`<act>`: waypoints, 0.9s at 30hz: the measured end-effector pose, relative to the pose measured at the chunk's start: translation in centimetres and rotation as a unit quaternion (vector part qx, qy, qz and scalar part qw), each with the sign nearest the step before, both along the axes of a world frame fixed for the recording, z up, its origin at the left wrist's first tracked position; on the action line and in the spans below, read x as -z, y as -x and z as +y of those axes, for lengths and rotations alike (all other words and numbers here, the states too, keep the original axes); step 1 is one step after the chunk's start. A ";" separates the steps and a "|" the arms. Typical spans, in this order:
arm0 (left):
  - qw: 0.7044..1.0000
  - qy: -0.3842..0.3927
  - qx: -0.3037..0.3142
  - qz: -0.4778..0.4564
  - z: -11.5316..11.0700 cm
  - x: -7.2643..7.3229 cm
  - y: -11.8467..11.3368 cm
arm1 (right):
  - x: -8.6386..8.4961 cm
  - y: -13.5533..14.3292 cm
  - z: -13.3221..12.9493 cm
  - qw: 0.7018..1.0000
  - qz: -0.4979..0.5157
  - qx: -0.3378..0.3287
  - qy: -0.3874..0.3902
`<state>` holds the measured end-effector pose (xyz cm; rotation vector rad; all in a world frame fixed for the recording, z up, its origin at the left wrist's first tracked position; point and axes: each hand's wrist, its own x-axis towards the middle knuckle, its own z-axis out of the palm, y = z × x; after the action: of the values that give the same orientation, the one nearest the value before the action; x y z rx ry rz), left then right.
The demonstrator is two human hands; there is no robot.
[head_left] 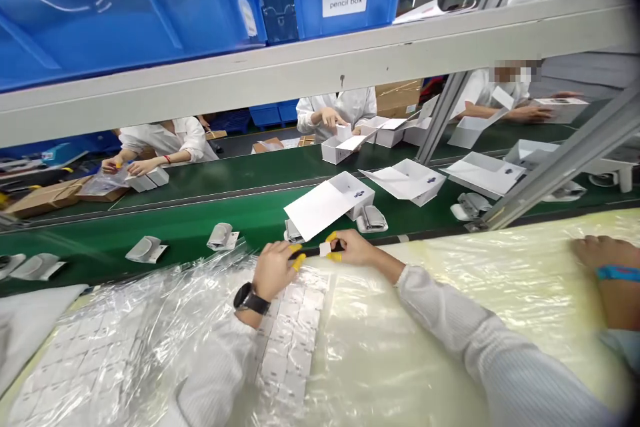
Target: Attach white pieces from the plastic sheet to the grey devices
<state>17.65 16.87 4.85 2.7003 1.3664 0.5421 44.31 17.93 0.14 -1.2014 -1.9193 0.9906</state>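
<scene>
Left hand: pinching one end of a black strip, looks like
Right hand: pinching the other end
White tag: I'd keep it flat, grip light

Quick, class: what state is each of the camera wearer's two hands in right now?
Left hand: closed, fingertips pinching the black strip near one end.
Right hand: closed, pinching the same strip beside its white label.
</scene>
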 end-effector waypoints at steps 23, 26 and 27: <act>0.969 0.239 -0.002 -0.069 11.2 5.3 -4.2 | -0.2 -3.6 9.2 0.980 -0.106 -0.135 -0.104; 0.968 0.243 0.004 -0.070 11.3 5.3 -5.1 | -0.3 -4.4 8.9 0.982 -0.117 -0.121 -0.087; 0.967 0.244 0.004 -0.069 11.3 5.3 -5.4 | -0.2 -4.6 8.8 0.983 -0.119 -0.110 -0.080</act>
<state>23.04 28.13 -0.41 2.2294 1.2525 0.3276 48.94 26.69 0.39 -1.0699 -2.3132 0.8116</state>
